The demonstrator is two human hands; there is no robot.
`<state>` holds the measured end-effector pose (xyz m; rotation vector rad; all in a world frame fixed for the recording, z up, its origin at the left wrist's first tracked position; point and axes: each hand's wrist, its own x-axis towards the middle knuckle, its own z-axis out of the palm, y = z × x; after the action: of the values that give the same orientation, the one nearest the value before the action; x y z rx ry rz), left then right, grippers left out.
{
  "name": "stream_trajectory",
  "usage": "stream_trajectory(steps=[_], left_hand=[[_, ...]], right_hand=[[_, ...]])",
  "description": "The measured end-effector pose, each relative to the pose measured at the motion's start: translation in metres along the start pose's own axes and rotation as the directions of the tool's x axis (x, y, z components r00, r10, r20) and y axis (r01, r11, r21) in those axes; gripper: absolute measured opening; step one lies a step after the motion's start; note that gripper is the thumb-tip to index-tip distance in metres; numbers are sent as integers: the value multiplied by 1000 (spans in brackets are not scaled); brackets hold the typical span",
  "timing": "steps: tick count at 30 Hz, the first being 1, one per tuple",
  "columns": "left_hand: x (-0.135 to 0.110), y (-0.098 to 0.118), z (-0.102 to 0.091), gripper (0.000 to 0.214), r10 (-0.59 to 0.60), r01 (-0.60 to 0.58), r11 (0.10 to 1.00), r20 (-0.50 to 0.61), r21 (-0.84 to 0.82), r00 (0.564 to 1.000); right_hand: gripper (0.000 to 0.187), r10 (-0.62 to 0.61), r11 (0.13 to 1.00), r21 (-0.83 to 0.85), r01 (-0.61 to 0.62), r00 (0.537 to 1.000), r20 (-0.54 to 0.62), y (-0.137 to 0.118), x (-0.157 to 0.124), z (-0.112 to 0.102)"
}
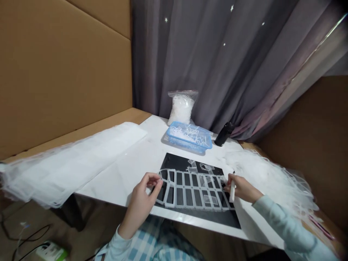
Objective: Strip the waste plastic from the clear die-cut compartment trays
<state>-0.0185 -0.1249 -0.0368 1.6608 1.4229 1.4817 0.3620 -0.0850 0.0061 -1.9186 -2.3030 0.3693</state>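
A clear plastic grid frame (190, 190) with several rectangular windows lies on a black mat (206, 214) on the white table. My left hand (143, 201) pinches the frame's left end between thumb and fingers. My right hand (240, 188) rests at the frame's right end, closed round a thin white stick-like tool (232, 191). A few loose clear pieces (194, 166) lie on the mat beyond the frame.
A blue basket (206, 145) of clear pieces stands behind the mat, with a bag of white bits (181, 107) and a black bottle (224, 134) nearby. Stacks of clear sheets lie left (67, 163) and right (272, 177). Cardboard wall left, grey curtain behind.
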Motion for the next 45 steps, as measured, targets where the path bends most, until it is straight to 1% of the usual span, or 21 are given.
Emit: stream_trajectory(steps=[2, 4, 7, 10, 12, 14, 15, 16, 18, 20, 22, 23, 24, 25, 27, 29, 31, 35, 38, 41, 45], left_hand=[[0, 0, 0, 21, 10, -10, 1000, -12, 1, 1000], [0, -1, -1, 21, 18, -17, 1000, -18, 9, 1000], [-1, -2, -1, 20, 23, -23, 999, -17, 37, 1000], [-2, -4, 3, 16, 44, -46, 990, 22, 130, 999], [-2, -4, 6, 13, 77, -87, 975, 56, 206, 995], [-3, -2, 8, 13, 108, -122, 961, 70, 246, 992], [-4, -1, 7, 14, 128, -141, 958, 71, 251, 989], [-7, 0, 6, 14, 157, -171, 953, 76, 250, 985], [-14, 3, -2, 13, 258, -279, 924, 113, 260, 960], [-25, 3, -13, 11, 383, -427, 857, 200, 286, 902], [-37, 1, -24, 20, 470, -556, 766, 310, 323, 827], [-42, -1, -28, 28, 494, -602, 723, 357, 338, 793], [-46, -4, -32, 36, 511, -637, 687, 390, 350, 766], [-49, -7, -34, 41, 525, -658, 660, 404, 362, 749], [-52, -12, -34, 37, 563, -682, 622, 385, 386, 731], [-53, -17, -31, 30, 607, -693, 594, 338, 408, 719], [-54, -22, -27, 29, 638, -699, 578, 301, 422, 709], [-56, -30, -21, 28, 639, -671, 605, 242, 428, 730], [-58, -34, -20, 29, 622, -655, 624, 235, 426, 747], [-57, -33, -20, 30, 630, -664, 618, 240, 420, 738], [-55, -26, -24, 28, 638, -674, 606, 247, 422, 729]], right_hand=[[16, 47, 998, -50, -46, 999, 20, -2, -1, 9], [14, 80, 993, -88, -76, 996, 46, 0, 0, 10], [19, 116, 986, -128, -110, 992, 42, 15, -2, -8], [23, 151, 976, -150, -160, 986, -67, 38, -8, -38], [25, 169, 968, -160, -193, 974, -151, 46, -14, -55], [29, 163, 969, -147, -200, 959, -233, 39, -21, -65], [29, 146, 974, -129, -186, 952, -269, 28, -26, -67], [31, 103, 991, -43, -124, 938, -330, 13, -32, -65], [40, -1, 983, 174, 54, 956, -292, -26, -45, -53], [45, -56, 937, 321, 137, 967, -249, -70, -57, -31], [44, -123, 865, 422, 271, 931, -344, -111, -64, 0], [41, -142, 833, 440, 335, 898, -416, -128, -66, 16], [37, -152, 805, 463, 371, 884, -443, -143, -66, 31], [35, -149, 773, 506, 383, 885, -442, -155, -65, 46], [32, -131, 712, 594, 375, 901, -413, -172, -60, 68], [30, -132, 684, 628, 372, 909, -395, -180, -56, 81], [27, -163, 683, 613, 397, 901, -402, -183, -52, 87], [24, -283, 704, 515, 489, 858, -428, -183, -48, 86], [25, -355, 702, 482, 525, 844, -402, -183, -46, 85], [27, -397, 692, 485, 536, 842, -365, -182, -44, 86], [27, -416, 684, 481, 548, 835, -360, -181, -42, 87]])
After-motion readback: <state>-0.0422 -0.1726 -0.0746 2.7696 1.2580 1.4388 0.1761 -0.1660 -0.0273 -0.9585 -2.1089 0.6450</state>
